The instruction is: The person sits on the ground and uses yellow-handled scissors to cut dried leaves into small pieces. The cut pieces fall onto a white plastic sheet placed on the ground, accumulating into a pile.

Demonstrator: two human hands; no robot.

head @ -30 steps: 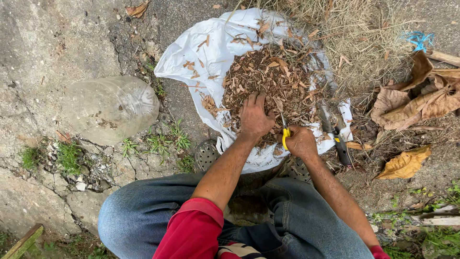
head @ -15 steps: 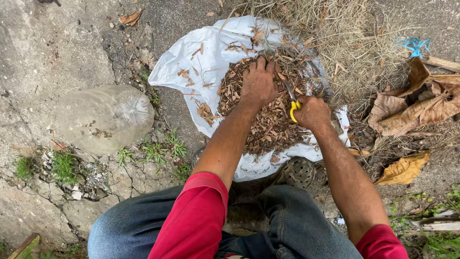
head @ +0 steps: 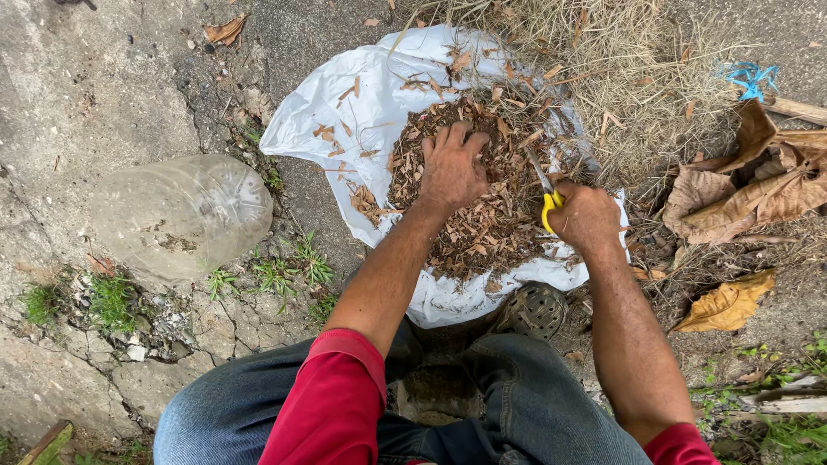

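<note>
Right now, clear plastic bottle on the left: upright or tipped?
Tipped. The clear plastic bottle lies on its side on the cracked concrete, long side flat against the ground, apart from both hands.

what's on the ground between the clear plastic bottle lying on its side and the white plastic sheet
In the head view, between the clear plastic bottle and the white plastic sheet lies cracked grey concrete with small green weeds sprouting from the cracks.
</note>
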